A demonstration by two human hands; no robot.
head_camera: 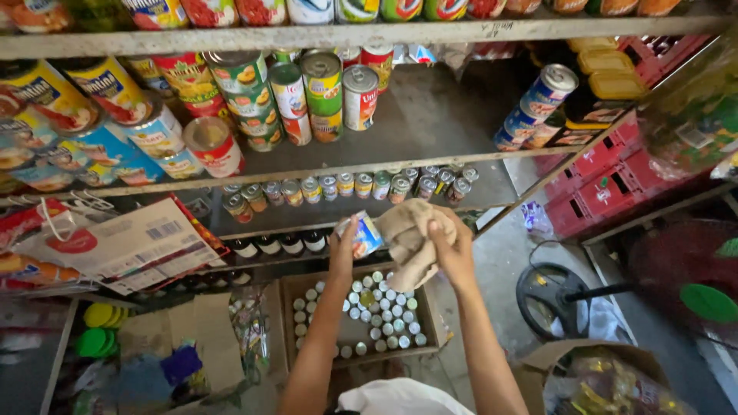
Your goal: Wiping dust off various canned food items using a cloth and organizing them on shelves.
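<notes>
Both forearms are bare to the elbow, with no sleeves, watch or rings showing. The left hand (344, 250) and right hand (453, 250) are ungloved. A white cloth garment (396, 398) covers the person's torso at the bottom edge.

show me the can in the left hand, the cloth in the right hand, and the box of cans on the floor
can (367, 234), head view, on its label side
cloth (407, 238), head view, on its bunched middle
box of cans (290, 307), head view, on its left cardboard wall

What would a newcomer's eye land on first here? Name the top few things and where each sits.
At centre, the left hand holds a small can while the right hand presses a beige cloth against it. Behind them, shelves are packed with colourful tins. Below lies a cardboard box of small cans seen from above.
</notes>
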